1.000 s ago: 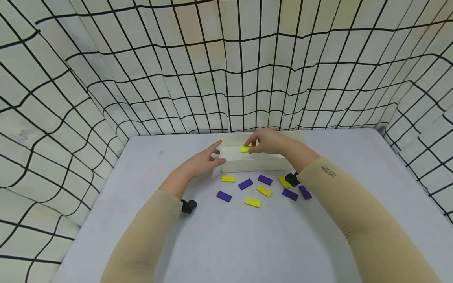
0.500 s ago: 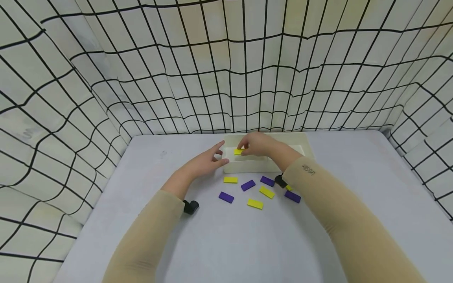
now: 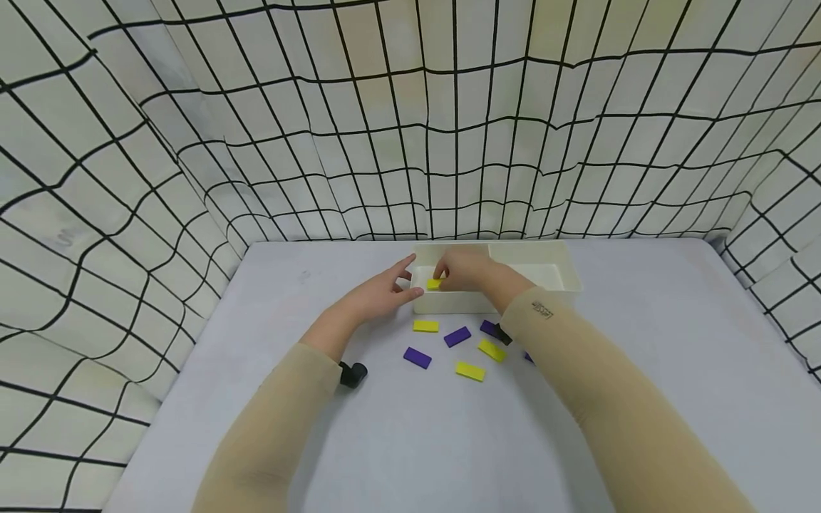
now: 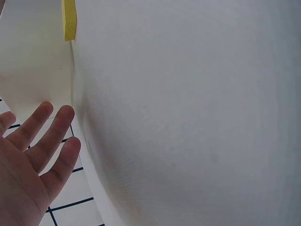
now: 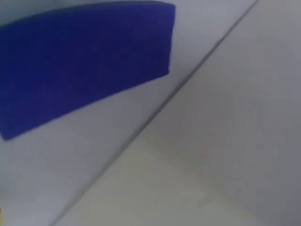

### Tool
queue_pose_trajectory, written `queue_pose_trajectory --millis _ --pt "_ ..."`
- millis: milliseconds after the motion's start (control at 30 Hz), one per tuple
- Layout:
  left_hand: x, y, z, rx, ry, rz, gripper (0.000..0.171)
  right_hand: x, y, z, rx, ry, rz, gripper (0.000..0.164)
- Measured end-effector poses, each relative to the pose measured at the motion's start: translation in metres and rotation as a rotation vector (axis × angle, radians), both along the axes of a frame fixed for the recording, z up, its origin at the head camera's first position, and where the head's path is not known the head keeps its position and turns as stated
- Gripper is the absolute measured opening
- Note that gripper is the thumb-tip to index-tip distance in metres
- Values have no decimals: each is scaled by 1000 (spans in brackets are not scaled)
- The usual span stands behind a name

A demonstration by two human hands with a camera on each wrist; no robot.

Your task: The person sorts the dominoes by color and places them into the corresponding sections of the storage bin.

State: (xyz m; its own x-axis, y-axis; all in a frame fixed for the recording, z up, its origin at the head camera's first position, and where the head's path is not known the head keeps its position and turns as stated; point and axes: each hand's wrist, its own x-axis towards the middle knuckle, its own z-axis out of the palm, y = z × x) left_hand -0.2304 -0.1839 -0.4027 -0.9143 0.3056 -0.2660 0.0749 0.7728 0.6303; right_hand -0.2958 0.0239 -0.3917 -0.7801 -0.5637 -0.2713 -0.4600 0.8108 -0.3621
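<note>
In the head view a long white box [image 3: 442, 304] with a divider stands toward the back of the table. My right hand [image 3: 471, 271] reaches into its left compartment and pinches a yellow block [image 3: 434, 284] low near the compartment's left end. The fingers partly cover that block. My left hand [image 3: 378, 292] spreads its thumb and fingers at the box's left end, with the tips right at the rim. From the left wrist, the relaxed fingers of the left hand [image 4: 37, 160] show beside the box wall. The right wrist camera does not show the right hand.
Loose yellow blocks [image 3: 470, 371] and purple blocks [image 3: 417, 358] lie in front of the box, some partly hidden by the right sleeve. A purple block [image 5: 89, 66] lies close to the box wall. Black netting [image 3: 449, 142] hangs behind the table.
My right hand has moved left and lower inside the left compartment with the yellow block. The left hand stays at the box's left end. The head view has shifted slightly.
</note>
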Motion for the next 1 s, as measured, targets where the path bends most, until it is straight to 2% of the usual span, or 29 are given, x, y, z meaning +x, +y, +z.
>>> queue_pose_trajectory --millis 167,400,667,1000 --pt "0 3 0 -5 7 3 82 -1 3 -3 11 6 9 27" --pt "-2 3 -2 -16 23 1 82 -5 -1 -6 61 70 44 32" --pt "-1 3 -3 -19 29 4 81 -8 -2 -11 77 86 51 36" --pt "-4 2 -6 -6 19 3 81 -6 6 -4 11 38 -11 37"
